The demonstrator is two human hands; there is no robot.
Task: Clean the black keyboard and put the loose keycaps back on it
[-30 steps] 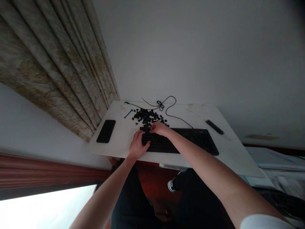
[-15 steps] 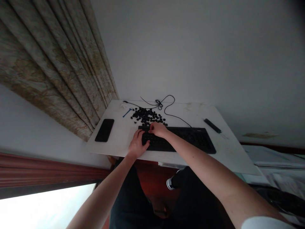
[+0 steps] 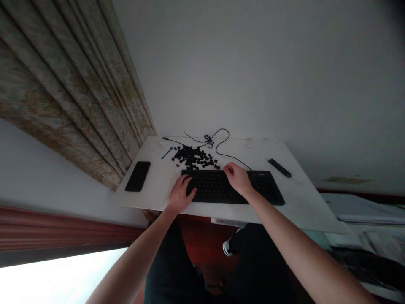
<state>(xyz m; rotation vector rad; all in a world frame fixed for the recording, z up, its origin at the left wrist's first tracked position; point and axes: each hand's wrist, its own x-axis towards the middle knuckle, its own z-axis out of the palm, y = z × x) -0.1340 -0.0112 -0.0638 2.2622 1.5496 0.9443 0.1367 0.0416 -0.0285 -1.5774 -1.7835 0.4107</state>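
A black keyboard lies along the front of the white desk, its keys too dark to make out singly. My left hand rests over the keyboard's left end, with thumb and fingers apart. Over the keyboard's back edge, right of its middle, is my right hand. Its fingertips are pinched together, and whatever may be between them is too small to see. Just behind the keyboard, many loose black keycaps lie in a heap.
A blue stick-like tool lies left of the keycaps. Near the desk's left edge is a black phone. The keyboard's cable loops behind. A dark narrow strip lies at the right. A curtain hangs on the left.
My right hand has moved right along the keyboard's back edge, away from my left hand, uncovering keys in the middle. My left hand stays at the left end. The view has shifted slightly.
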